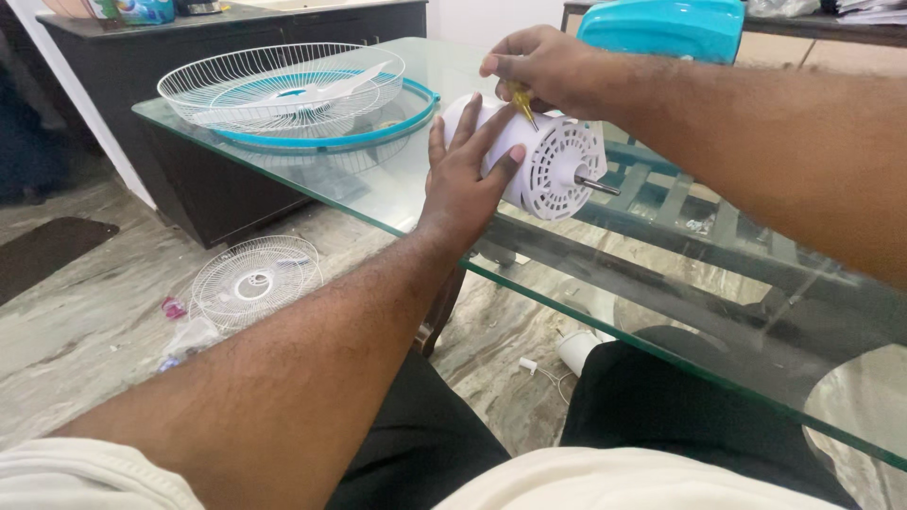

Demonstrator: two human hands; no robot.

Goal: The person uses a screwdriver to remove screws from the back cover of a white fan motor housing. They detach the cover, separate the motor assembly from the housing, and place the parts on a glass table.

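Note:
A white fan motor housing (557,170) lies on its side on the glass table (378,189), its metal shaft (597,186) pointing right. My left hand (465,175) presses flat against the housing's left side, fingers spread. My right hand (543,71) comes in from the upper right and grips a yellow-handled screwdriver (521,102), whose tip points down at the top of the housing.
A white wire fan guard with a teal rim and blades (293,90) rests on the table's far left. Another wire guard (253,281) lies on the marble floor beside small scraps. A teal fan part (666,26) sits behind. A dark cabinet (189,57) stands at the back left.

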